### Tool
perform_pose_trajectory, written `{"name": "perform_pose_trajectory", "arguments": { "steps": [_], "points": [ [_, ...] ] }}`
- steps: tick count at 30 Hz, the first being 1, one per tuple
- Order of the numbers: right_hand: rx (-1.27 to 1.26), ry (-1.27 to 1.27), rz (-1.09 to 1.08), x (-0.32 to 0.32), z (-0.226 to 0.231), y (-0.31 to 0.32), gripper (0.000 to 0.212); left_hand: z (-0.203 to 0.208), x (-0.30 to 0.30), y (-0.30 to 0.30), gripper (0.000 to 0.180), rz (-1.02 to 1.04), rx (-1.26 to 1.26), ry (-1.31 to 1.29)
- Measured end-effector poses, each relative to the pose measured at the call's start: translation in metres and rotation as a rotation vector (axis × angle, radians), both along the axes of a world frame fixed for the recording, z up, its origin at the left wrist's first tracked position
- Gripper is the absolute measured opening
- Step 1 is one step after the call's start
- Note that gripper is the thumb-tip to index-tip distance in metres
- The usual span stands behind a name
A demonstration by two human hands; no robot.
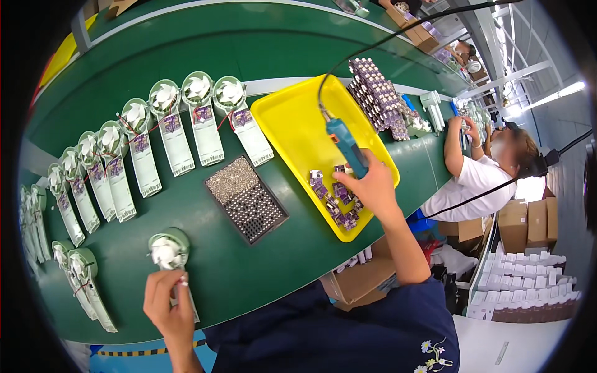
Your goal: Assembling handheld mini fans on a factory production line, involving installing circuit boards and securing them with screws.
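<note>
A: Here, right of centre, a power screwdriver is held in the right hand, thumb and fingers closed around its smooth teal-and-black barrel, above a glossy yellow tray.

B: And the left hand, lower left?

A: Its thumb and fingertips are drawn together just below the round head of a pale green fan. Something small and light is glimpsed at the tips; whether that or the fan's handle is being pinched cannot be told.

B: How is that fan placed?

A: On the flat green table, lower left of the frame, white blades set inside a round rim, the handle partly covered by the hand.

B: Anything between the hands?

A: A black box of screws, at the centre: a grainy, silvery heap is spread over its upper half, and a perforated grid is dotted with metal heads below.

B: And in the yellow tray?

A: Small, square-edged purple circuit boards, strewn loosely near its lower end. Beyond its upper right side, more are piled in a knobbly stack.

B: The upper left?

A: A curved row of fans is laid out there, round heads upward in the frame, long flat handles slanted, purple boards seen on them.
</note>
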State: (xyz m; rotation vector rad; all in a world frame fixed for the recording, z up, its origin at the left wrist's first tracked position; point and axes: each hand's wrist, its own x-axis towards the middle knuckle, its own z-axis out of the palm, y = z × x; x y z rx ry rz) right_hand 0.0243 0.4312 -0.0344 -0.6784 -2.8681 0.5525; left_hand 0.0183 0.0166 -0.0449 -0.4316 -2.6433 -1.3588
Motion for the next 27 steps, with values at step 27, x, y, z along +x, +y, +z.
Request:
{"name": "perform_pose_trajectory", "arguments": {
  "steps": [27],
  "points": [
    [0.017, 0.256, 0.091, -0.033, 0.003, 0.002, 0.035, -0.031, -0.003, 0.020, 0.011, 0.124, 0.245, -0.083]
  ]
}}
